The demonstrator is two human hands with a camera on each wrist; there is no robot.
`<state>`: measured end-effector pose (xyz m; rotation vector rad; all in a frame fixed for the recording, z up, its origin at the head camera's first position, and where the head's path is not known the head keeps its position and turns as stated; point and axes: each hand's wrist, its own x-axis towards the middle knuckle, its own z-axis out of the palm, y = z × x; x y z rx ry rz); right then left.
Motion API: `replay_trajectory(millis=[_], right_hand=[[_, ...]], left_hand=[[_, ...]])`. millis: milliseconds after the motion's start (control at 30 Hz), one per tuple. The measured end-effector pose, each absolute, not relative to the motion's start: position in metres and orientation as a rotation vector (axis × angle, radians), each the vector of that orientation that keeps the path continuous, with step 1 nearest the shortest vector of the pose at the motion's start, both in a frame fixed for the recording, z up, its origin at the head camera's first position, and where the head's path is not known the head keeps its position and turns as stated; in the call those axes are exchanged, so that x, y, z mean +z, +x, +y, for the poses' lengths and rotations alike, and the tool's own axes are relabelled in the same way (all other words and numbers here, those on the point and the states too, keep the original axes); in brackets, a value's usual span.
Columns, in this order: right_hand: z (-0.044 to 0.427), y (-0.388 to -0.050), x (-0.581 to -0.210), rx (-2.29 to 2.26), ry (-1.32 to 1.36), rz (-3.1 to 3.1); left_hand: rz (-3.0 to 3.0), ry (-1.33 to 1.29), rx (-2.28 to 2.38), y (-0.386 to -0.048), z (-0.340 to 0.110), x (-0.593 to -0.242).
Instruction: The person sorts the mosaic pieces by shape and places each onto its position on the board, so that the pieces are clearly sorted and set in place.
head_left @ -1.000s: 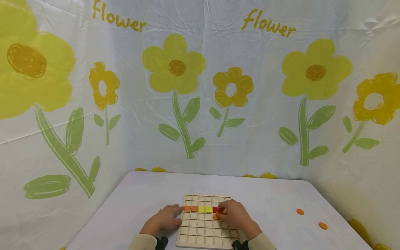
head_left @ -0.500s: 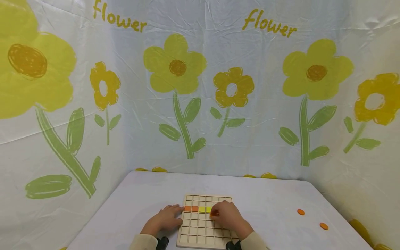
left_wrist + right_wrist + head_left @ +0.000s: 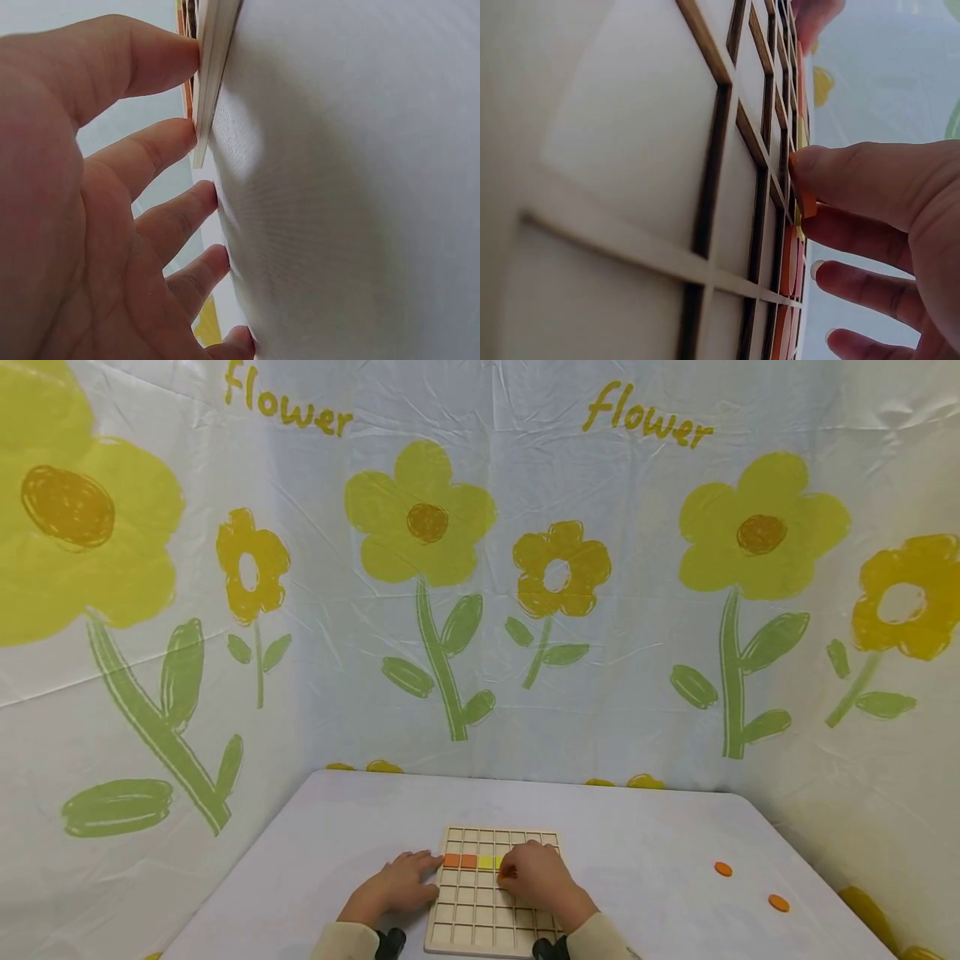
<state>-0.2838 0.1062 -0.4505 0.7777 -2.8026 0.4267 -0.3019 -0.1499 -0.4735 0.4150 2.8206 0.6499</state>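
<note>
A wooden grid board (image 3: pixel 463 914) lies flat on the table. Two orange square tiles (image 3: pixel 460 861) and a yellow tile (image 3: pixel 485 862) fill part of one row. My left hand (image 3: pixel 397 883) has its thumb and index fingertip against the board's left edge; in the left wrist view its other fingertips (image 3: pixel 204 191) touch the tabletop. Over the yellow end of the row, my right hand (image 3: pixel 542 875) pinches an orange disc (image 3: pixel 804 191) between thumb and index finger, tilted on edge. The right hand covers the row's right part in the head view; the right wrist view shows orange and red pieces (image 3: pixel 790 259) there.
Two orange discs (image 3: pixel 723 868) (image 3: pixel 778 902) lie on the white table (image 3: pixel 645 835) to the right of the board. Fabric walls (image 3: pixel 315 610) printed with flowers stand behind and on both sides.
My right hand has moved left along the row with the orange disc, from the red tile to the yellow tiles. The left hand stays at the board's edge.
</note>
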Motion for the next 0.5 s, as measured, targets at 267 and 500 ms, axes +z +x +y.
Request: replay_trajectory(millis=[267, 500], right_hand=[[0.1067, -0.2867, -0.4525, 0.484, 0.783, -2.821], [0.1079, -0.2902, -0.4565, 0.502, 0.807, -2.818]], left_hand=[[2.812, 0.393, 0.658, -0.3015, -0.1488, -0.4727], [2.803, 0.378, 0.661, -0.3014, -0.1482, -0.4725]])
